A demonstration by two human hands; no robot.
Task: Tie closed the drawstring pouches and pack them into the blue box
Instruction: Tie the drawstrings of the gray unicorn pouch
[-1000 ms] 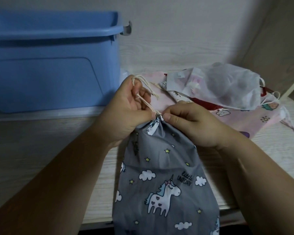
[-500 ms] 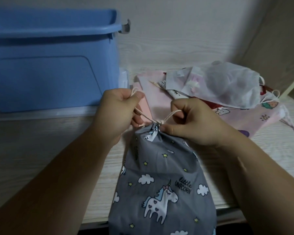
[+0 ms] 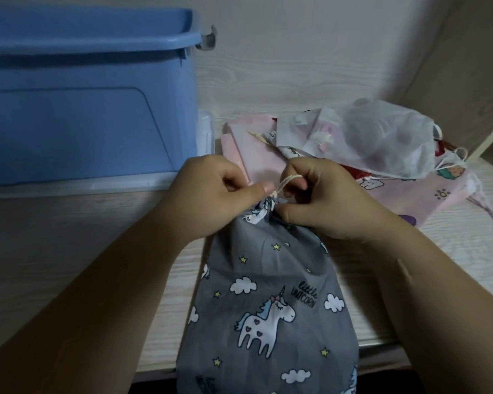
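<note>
A grey unicorn-print drawstring pouch lies on the wooden table and hangs over its front edge, its mouth gathered tight. Its cream drawstring forms a small loop above the gathered mouth. My left hand pinches the cord at the left of the mouth. Fingers curled, my right hand grips the cord loop just to the right. The two hands nearly touch. The blue box stands open at the back left.
A heap of other pouches lies at the back right: pink ones, a white translucent one and a pink printed one with loose cords. The wooden table has a wall behind it and a side panel at the right.
My left hand has come down and right from its raised pull to the pouch mouth. My right hand has moved up to the cord, which is now a short loop between the hands.
</note>
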